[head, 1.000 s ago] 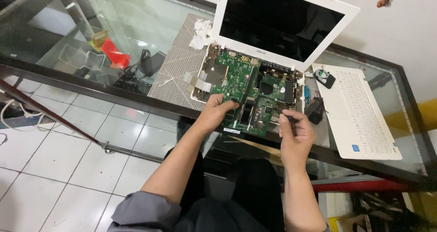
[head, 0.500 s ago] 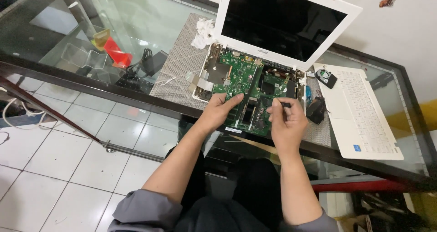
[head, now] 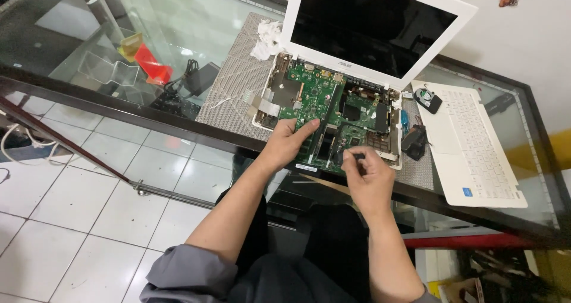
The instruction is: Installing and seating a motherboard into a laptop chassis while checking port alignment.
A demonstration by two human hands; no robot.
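So we've got the white laptop [head: 380,26] opened up on the grey mat [head: 235,83], keyboard deck off, green motherboard [head: 324,110] sitting bare in the bottom shell near the front edge of the glass table [head: 178,23]. Our left hand [head: 285,145] is pressed on the board's near left edge, fingers spread flat, thumb on top, steadying it rather than gripping anything. Our right hand [head: 369,175] is curled shut around a small dark tool [head: 355,156], looks like a little screwdriver, tip touching or just above the board's near right part; can't tell which screw or connector it's on

What could bite us here, in our opinion: the tool tip slipping sideways and scratching traces or knocking tiny parts, since the grip is tight and the angle is low. The left palm leaning on bare board could flex it, and bare skin on components means static risk. The loose ribbon cables [head: 262,104] at the left could snag. The removed keyboard deck [head: 476,142] sits close to the table's right edge, and the small fan [head: 428,99] and black part [head: 414,142] beside it could get bumped

Orientation: the board's long axis runs left to right across us, tilted slightly clockwise, rear edge toward the hinge and screen. The tool points away from us and leftwards, down at the board
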